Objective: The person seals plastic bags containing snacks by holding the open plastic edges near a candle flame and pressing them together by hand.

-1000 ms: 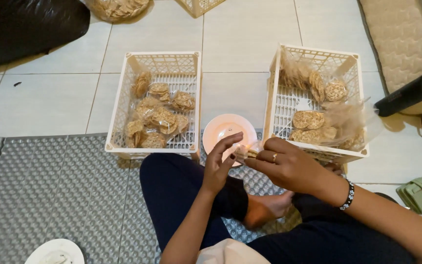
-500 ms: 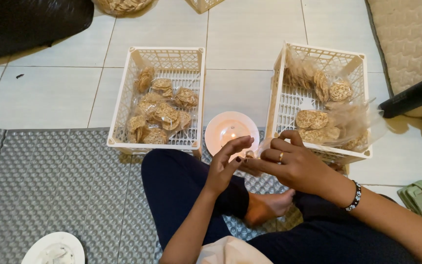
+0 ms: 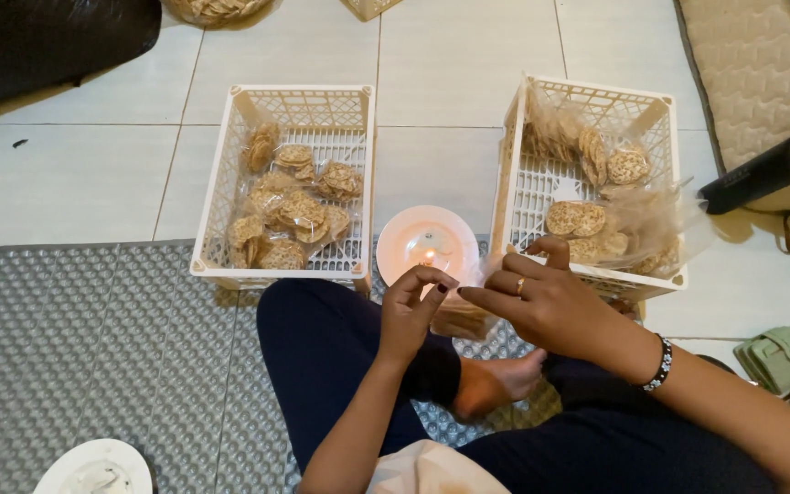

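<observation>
Pinched in left hand (image 3: 413,311) and right hand (image 3: 541,302) above lit candle on pink round plate (image 3: 427,242): clear plastic cracker packet (image 3: 464,316). Sealed packets piled in left white plastic basket (image 3: 358,183); more waiting in right white plastic basket (image 3: 514,174).

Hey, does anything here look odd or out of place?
One thing: a lit candle burns in a pink dish on the floor between two plastic baskets, close to both hands and a clear snack bag.
</observation>
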